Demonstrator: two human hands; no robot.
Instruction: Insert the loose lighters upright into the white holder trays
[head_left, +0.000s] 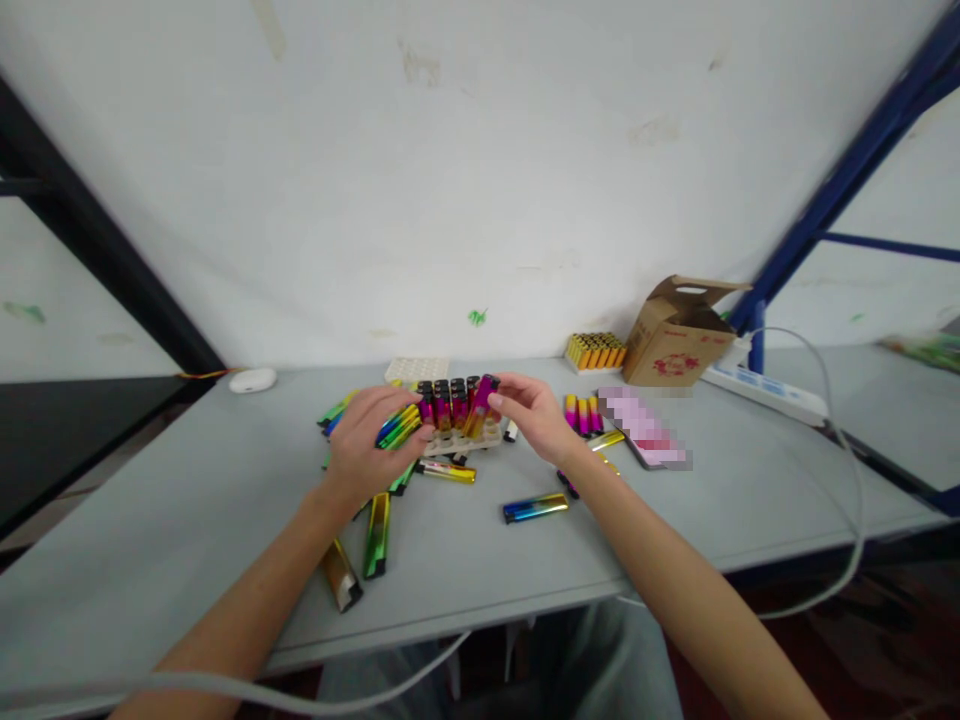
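Observation:
My right hand (536,412) pinches a magenta-and-gold lighter (480,408), tilted over the front right part of a pale tray with round holes (480,440). Several magenta lighters with black tops (443,405) stand upright in that tray. At the tray's left side, my left hand (371,440) is closed around a few shiny green, blue and gold lighters (400,427). Loose lighters lie close by: a yellow one (448,470) in front of the tray, a green one (377,535) and a gold one (341,577) nearer me, and a blue-and-gold one (535,508).
Behind stands another pale holed tray (417,371). To the right are a tray of orange lighters (596,351), a cardboard box (679,335), a blurred-out phone-like item (643,428) and a power strip (769,393). A white case (253,381) sits far left. A cable (860,500) hangs at right.

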